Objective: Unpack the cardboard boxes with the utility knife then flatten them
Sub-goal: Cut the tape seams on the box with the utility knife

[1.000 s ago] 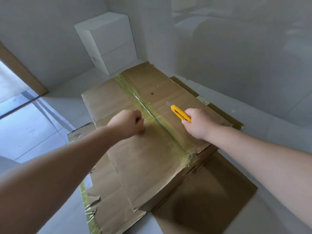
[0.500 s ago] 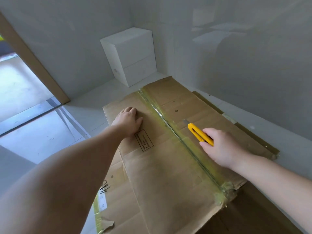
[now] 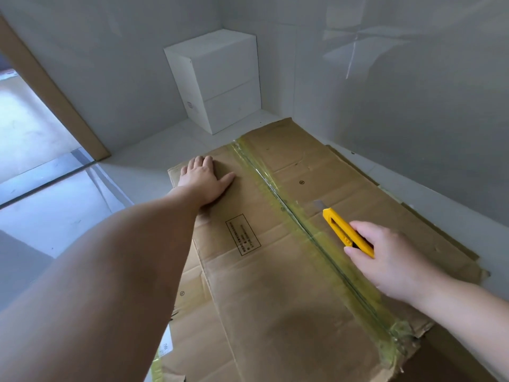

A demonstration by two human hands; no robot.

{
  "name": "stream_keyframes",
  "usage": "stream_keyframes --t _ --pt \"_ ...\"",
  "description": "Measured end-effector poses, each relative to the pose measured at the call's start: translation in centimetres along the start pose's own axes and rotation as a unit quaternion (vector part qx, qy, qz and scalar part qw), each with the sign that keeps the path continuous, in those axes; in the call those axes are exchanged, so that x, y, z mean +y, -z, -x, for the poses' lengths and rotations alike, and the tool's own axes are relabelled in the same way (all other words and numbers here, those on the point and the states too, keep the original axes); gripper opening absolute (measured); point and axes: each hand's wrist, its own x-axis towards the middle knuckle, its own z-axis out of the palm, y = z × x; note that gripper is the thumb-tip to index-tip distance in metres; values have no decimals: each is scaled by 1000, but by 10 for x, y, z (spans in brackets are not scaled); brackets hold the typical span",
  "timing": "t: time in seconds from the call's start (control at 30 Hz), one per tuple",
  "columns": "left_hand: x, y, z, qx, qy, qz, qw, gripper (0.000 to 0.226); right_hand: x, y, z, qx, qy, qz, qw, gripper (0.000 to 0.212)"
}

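Now brace brown cardboard box point(image 3: 275, 285) with flat left hand point(image 3: 205, 179); right hand point(image 3: 385, 257) grips yellow utility knife point(image 3: 344, 230) beside taped seam point(image 3: 303, 227).

**A pale corner by an open doorway**

Glossy white walls point(image 3: 399, 111) meet at a corner where a white cabinet point(image 3: 217, 78) stands on the white tiled floor point(image 3: 55, 216). A wooden door frame point(image 3: 52, 95) slants at left, daylight beyond.

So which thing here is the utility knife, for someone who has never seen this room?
Find the big taped cardboard box on the floor. Right of its tape seam, the right hand grips the utility knife: the only bright yellow item, a short blade at its tip.
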Motion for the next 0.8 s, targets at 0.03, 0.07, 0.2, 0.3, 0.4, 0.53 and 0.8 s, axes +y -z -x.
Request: stream_keyframes --t 0.03,0.07,0.2,0.3,0.4,0.53,0.8 --pt "-2 0 -4 6 10 -2 1000 81 -1 1 1 -3 -2 -1 1000 16" --pt "-4 1 -7 11 21 -1 1000 82 -2 1 1 -6 -5 -1 1000 16" --pt "-10 2 -17 6 50 19 999 80 -1 1 2 -8 -15 -2 1000 22" --pt "-9 6 -14 16 63 34 997 78 2 2 5 -6 -11 7 1000 23" --pt "-4 7 4 30 67 33 997 78 10 4 12 -10 -11 17 1000 16" --pt "-3 -1 44 54 73 26 996 73 24 12 35 -49 -18 21 998 6" --pt "-10 5 128 4 111 -8 994 75 29 19 74 -142 18 33 989 10"
